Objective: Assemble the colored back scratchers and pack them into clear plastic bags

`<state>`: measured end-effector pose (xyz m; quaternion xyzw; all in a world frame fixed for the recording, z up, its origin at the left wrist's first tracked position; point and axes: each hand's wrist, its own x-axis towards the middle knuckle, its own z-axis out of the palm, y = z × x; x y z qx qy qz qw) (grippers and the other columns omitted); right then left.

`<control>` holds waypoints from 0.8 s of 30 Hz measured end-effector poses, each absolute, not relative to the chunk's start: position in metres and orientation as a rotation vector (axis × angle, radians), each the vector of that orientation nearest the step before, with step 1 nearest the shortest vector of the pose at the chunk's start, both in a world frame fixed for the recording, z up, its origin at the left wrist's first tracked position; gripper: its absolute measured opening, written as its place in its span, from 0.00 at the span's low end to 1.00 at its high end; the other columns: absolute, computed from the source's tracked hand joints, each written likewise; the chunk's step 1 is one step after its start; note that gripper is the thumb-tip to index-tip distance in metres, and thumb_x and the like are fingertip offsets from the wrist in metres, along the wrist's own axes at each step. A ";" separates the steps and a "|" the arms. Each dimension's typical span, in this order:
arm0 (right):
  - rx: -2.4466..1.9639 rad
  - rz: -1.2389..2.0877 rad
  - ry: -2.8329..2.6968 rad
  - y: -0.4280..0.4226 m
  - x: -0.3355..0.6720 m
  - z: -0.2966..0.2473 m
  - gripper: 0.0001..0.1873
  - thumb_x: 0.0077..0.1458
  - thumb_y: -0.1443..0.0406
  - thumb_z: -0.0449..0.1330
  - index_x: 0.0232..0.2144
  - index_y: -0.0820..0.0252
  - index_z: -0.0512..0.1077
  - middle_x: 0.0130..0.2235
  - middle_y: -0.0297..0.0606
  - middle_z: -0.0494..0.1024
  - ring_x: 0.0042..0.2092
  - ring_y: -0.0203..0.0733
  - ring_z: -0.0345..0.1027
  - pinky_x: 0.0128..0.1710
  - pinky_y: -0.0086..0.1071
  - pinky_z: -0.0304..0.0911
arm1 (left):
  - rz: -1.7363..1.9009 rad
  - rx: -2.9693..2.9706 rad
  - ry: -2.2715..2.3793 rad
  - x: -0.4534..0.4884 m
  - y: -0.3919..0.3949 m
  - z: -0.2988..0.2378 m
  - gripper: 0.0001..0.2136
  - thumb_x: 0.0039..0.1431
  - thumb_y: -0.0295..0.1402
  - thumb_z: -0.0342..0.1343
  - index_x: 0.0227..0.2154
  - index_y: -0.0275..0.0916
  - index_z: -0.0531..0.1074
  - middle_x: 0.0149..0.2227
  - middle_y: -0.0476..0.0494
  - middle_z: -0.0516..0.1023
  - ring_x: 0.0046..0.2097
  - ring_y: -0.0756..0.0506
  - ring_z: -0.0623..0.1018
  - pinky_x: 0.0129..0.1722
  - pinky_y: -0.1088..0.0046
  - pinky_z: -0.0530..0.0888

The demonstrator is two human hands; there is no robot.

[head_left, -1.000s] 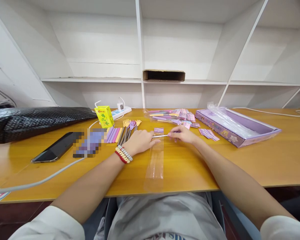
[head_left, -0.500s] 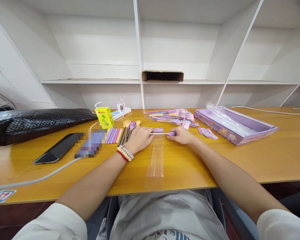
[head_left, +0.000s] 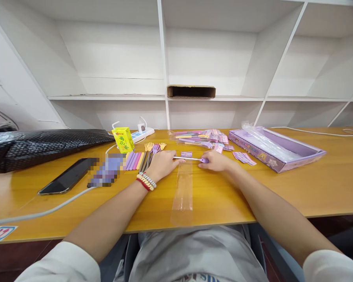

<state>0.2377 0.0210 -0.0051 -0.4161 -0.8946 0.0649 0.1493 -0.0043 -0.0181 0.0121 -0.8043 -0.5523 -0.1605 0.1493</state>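
Note:
Between my two hands a small back scratcher with a thin metal rod (head_left: 191, 158) is held roughly level above the table. My left hand (head_left: 163, 162) pinches the rod's left end. My right hand (head_left: 214, 161) grips the purple end, whose shape is mostly covered by the fingers. Below the rod lies a long clear plastic sleeve (head_left: 184, 192), with a small purple card (head_left: 186, 154) just behind it. Left of my left hand are several back scratchers with yellow and purple claw heads (head_left: 155, 147), and a row of purple, pink and yellow handles (head_left: 133, 161).
Packed scratchers and pink cards (head_left: 216, 136) are piled at the back. More cards (head_left: 244, 158) lie near a purple box (head_left: 278, 150) holding clear plastic. On the left are a yellow drink carton (head_left: 123, 140), a phone (head_left: 66, 176), a black wrapped bundle (head_left: 47, 147) and a white cable (head_left: 55, 207).
The rod has gone from nearly level to slightly tilted, its purple end a little lower. More metal rod shows between my hands. The camera view has shifted slightly.

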 end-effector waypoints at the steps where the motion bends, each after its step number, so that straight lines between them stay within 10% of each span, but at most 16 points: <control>1: -1.190 0.208 -2.606 0.019 0.237 -0.003 0.16 0.50 0.55 0.55 0.22 0.63 0.70 0.24 0.36 0.71 0.26 0.33 0.58 0.27 0.28 0.48 | -0.473 -2.320 -1.574 -0.004 -0.018 0.012 0.23 0.58 0.52 0.41 0.30 0.37 0.70 0.32 0.40 0.75 0.34 0.42 0.75 0.31 0.70 0.64; 24: -1.065 0.711 -2.430 0.009 0.228 -0.001 0.15 0.42 0.62 0.59 0.36 0.62 0.72 0.27 0.34 0.73 0.26 0.33 0.61 0.26 0.26 0.52 | -0.476 -2.553 -1.686 -0.015 -0.004 0.002 0.22 0.53 0.54 0.47 0.33 0.39 0.71 0.33 0.42 0.76 0.35 0.44 0.75 0.31 0.72 0.66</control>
